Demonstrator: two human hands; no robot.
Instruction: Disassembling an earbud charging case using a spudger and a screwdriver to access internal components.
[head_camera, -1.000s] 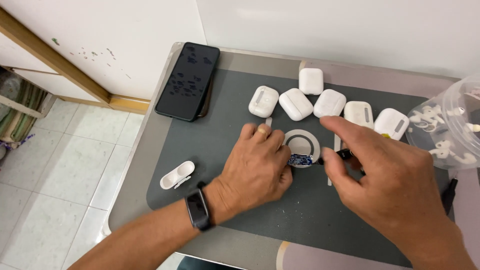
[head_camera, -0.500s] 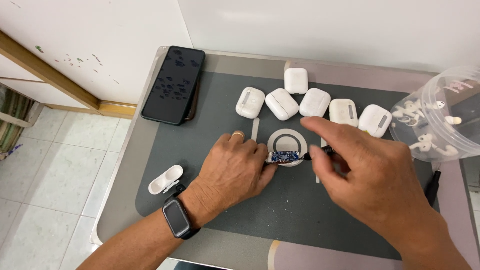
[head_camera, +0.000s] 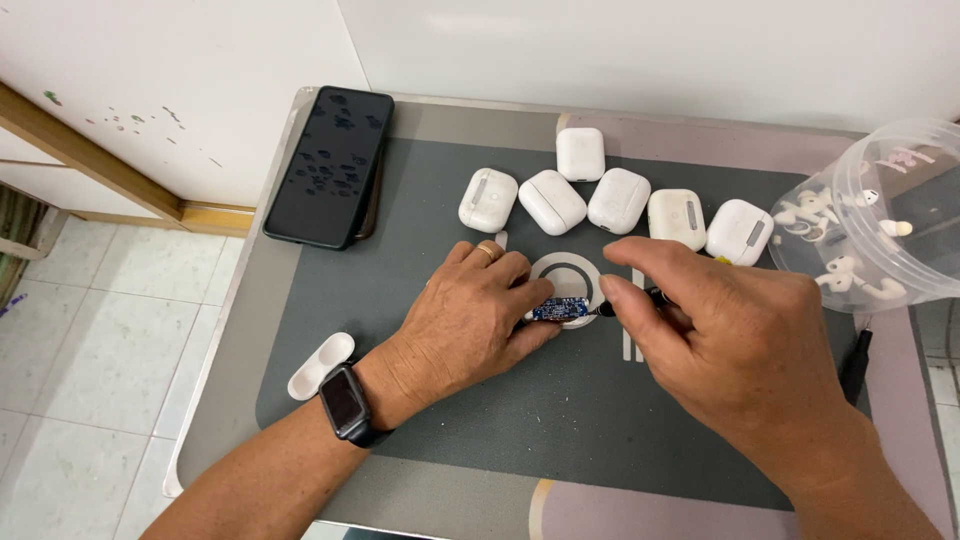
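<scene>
Both hands stayed at the circuit board (head_camera: 560, 311); tub (head_camera: 880, 215) holds earbuds (head_camera: 850, 275).

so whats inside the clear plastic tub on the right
Through the clear plastic tub show several loose white earbuds, stems pointing different ways. Its right part is cut off by the frame edge, so the full count cannot be told.

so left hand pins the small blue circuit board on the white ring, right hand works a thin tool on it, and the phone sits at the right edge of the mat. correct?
Not quite. In the head view the phone lies at the mat's left edge, top corner, not the right. The rest holds: the left hand pins the blue circuit board on the white ring, and the right hand holds a thin tool to it.
</scene>
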